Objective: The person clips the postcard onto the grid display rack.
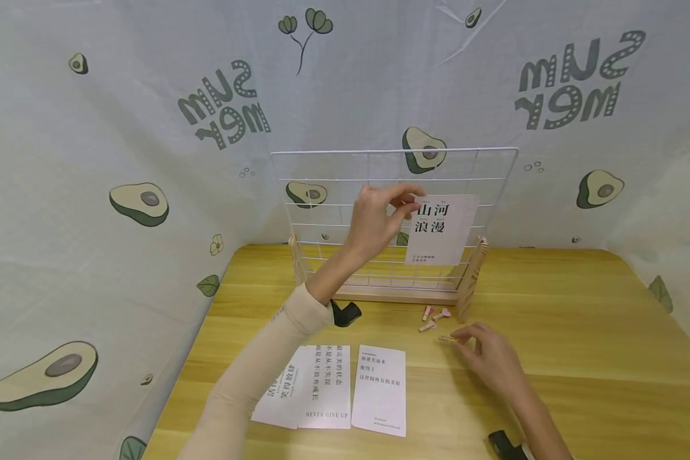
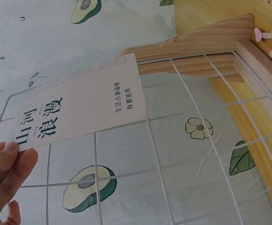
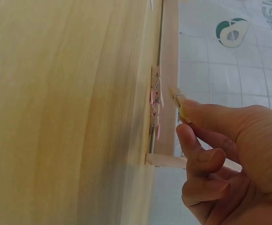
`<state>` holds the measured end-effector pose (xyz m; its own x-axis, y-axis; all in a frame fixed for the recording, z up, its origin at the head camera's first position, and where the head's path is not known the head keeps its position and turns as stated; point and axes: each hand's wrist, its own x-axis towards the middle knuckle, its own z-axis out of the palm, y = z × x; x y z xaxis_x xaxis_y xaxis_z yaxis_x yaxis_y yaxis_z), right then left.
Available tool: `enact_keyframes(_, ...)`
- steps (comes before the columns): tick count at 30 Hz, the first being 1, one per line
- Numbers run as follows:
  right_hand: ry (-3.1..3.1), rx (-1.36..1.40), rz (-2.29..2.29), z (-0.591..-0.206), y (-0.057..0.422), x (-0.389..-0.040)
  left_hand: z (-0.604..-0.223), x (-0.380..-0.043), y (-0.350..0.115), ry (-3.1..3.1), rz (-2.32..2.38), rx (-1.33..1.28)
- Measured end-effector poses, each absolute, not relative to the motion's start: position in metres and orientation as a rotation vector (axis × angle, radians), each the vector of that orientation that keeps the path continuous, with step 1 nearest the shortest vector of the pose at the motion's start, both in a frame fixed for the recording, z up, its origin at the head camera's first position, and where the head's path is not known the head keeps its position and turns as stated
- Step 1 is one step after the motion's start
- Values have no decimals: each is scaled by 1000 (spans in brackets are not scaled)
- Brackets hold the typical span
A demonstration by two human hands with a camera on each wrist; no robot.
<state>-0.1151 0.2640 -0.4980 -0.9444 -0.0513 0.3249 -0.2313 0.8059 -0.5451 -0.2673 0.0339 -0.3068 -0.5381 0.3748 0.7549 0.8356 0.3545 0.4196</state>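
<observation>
My left hand point(image 1: 375, 220) pinches a white card point(image 1: 441, 236) with dark Chinese characters by its upper left corner, in front of the white wire grid point(image 1: 345, 214). In the left wrist view the thumb and index finger point(image 2: 26, 161) grip the card's edge. Low over the table, my right hand point(image 1: 491, 358) pinches a small wooden clothespin point(image 3: 177, 96) with a bit of yellow-green on it, between thumb and index finger. Several more clothespins point(image 1: 427, 326) with pink hearts lie on the table just left of it, near the grid's foot.
The grid stands in a wooden base point(image 1: 391, 292) with a slanted foot at each end. Several printed cards lie at the front left, including a white card point(image 1: 379, 402) nearest the middle. A patterned cloth point(image 1: 149, 128) hangs behind the yellow wooden table point(image 1: 581, 332).
</observation>
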Motion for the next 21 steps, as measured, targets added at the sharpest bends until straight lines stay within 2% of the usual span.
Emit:
enact_keyframes(14, -2685, 206, 849, -497, 262, -115, -285, -269, 38, -1999, -951, -995)
enact_keyframes(21, -2633, 274, 879, -476, 264, -125, -282, -273, 40, -1924, -885, -951)
